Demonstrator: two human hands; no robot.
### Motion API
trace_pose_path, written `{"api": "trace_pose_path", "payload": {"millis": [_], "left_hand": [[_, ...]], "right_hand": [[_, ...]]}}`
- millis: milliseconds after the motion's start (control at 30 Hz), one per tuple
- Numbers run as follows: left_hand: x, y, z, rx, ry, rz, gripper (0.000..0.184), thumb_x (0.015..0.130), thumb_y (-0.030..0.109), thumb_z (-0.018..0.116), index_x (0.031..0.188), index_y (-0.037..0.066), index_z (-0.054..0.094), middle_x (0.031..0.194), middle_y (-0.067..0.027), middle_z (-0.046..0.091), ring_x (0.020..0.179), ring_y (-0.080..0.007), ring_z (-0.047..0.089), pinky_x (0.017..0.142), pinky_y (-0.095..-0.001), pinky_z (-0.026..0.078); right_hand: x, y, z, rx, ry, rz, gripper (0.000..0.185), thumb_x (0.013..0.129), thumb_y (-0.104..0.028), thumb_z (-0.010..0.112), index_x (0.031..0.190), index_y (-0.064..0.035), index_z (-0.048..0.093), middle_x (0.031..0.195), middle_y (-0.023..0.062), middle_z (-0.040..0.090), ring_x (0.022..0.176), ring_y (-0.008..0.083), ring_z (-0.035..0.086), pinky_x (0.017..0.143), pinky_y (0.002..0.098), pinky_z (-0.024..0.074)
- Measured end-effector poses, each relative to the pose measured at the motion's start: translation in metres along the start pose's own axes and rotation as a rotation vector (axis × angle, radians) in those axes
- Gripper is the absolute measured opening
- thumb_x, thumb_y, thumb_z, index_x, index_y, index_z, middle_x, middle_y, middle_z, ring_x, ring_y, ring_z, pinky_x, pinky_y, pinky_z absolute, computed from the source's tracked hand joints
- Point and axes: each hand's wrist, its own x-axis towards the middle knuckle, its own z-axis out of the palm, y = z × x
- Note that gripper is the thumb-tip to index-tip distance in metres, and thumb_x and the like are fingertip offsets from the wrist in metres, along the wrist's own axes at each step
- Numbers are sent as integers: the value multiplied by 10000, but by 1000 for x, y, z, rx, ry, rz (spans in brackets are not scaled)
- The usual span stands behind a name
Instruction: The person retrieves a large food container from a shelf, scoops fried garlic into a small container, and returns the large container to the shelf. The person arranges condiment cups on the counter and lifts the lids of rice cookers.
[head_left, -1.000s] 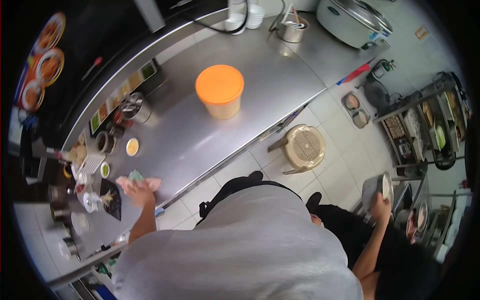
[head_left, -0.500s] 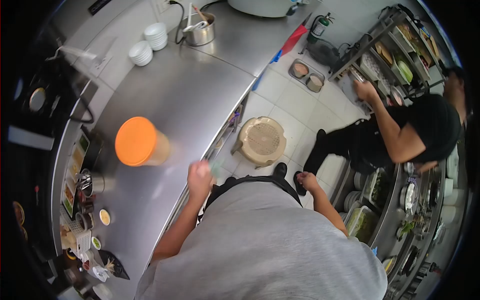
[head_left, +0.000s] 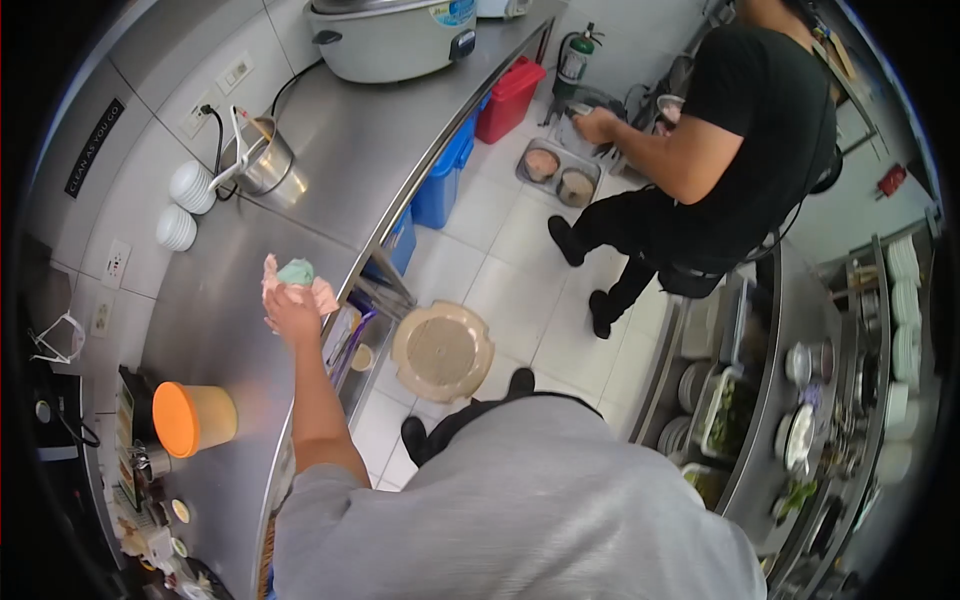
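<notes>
Out over the steel counter [head_left: 245, 375], my left hand [head_left: 295, 320] is closed around a crumpled pink cloth [head_left: 323, 296]. A pale green bunched piece [head_left: 296, 271] pokes out beyond the fingers; whether it is a second cloth cannot be made out. Nearer my body on the same counter stands a tub with an orange lid [head_left: 178, 420]. Ahead of the hand, by the wall, are a metal pot with utensils [head_left: 268, 165] and stacked white bowls [head_left: 190, 188]. My right hand is out of the picture.
A beige stool [head_left: 443, 350] stands on the tiled floor beside the counter. A large grey cooker [head_left: 395, 45] sits at its far end, with blue [head_left: 437, 190] and red bins [head_left: 508, 100] below. A co-worker in black [head_left: 720, 150] stands to the right, near a floor tray [head_left: 560, 172].
My left hand has moved forward from the counter's edge onto its top with the cloth. My right hand has left the view. The view has turned, and the co-worker appears farther forward.
</notes>
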Motion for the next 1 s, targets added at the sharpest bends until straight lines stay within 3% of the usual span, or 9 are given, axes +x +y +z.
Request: {"api": "trace_pose_path", "payload": {"millis": [133, 300, 367, 433, 600, 733, 800, 900, 1000], "left_hand": [[-12, 28, 45, 31, 84, 54, 684, 861, 482, 511, 1359, 29, 391, 1425, -236, 325, 1358, -380, 228, 1092, -533, 179], [-2, 113, 68, 120, -221, 92, 674, 889, 450, 488, 1422, 84, 300, 1482, -230, 203, 1389, -377, 144, 1108, -532, 141], [10, 134, 80, 125, -286, 44, 690, 886, 449, 496, 1434, 97, 268, 1494, -226, 166, 1395, -382, 114, 1114, -528, 126], [32, 153, 95, 146, -308, 1, 710, 883, 446, 502, 1446, 108, 233, 1503, -222, 135, 1398, -388, 88, 1119, -522, 112], [116, 181, 141, 188, -338, -37, 725, 887, 444, 499, 1456, 111, 199, 1501, -237, 116, 1401, -387, 69, 1130, -496, 92], [213, 195, 196, 207, -329, -82, 731, 890, 461, 488, 1458, 110, 189, 1497, -254, 101, 1399, -399, 60, 1136, -482, 81], [263, 198, 214, 213, -363, -172, 740, 889, 475, 480, 1459, 109, 181, 1498, -257, 89, 1398, -405, 50, 1135, -482, 80], [328, 206, 235, 240, -401, -242, 741, 892, 481, 468, 1462, 113, 172, 1497, -263, 77, 1397, -411, 38, 1133, -483, 79], [343, 225, 269, 265, -367, -122, 759, 890, 463, 465, 1457, 63, 158, 1499, -265, 65, 1397, -412, 30, 1128, -490, 73]], "right_hand": [[7, 64, -34, 243, -49, 101, 173, 805, -204, 570, 781, -65, 670, 779, 94, 628, 729, 228, 604, 617, 348, 477], [56, 67, -130, 653, -56, 234, 181, 810, -172, 554, 759, -30, 654, 688, 79, 592, 644, 183, 574, 546, 314, 458], [87, 26, -177, 805, -14, 182, 185, 813, -160, 548, 751, -16, 648, 651, 73, 578, 609, 165, 562, 517, 300, 451], [114, -35, -230, 860, 72, 59, 244, 814, -162, 615, 1012, -21, 631, 831, 67, 647, 722, 139, 591, 630, 296, 467], [136, -169, -339, 672, 177, -306, 251, 837, -138, 612, 1065, -33, 627, 847, 39, 650, 740, 133, 588, 656, 291, 466], [177, -215, -376, 628, 77, -277, 222, 838, -122, 617, 1032, -20, 651, 863, 40, 651, 769, 129, 584, 673, 280, 464], [201, -222, -385, 625, 55, -248, 228, 831, -166, 632, 1008, -26, 664, 827, 58, 671, 681, 141, 595, 574, 283, 470], [211, -250, -424, 312, -23, -247, 221, 838, -184, 627, 994, -33, 669, 792, 49, 667, 662, 135, 591, 556, 279, 460], [231, -284, -463, 574, -14, -178, 203, 864, -167, 566, 965, -27, 672, 831, 44, 651, 702, 130, 583, 617, 289, 473]]}}
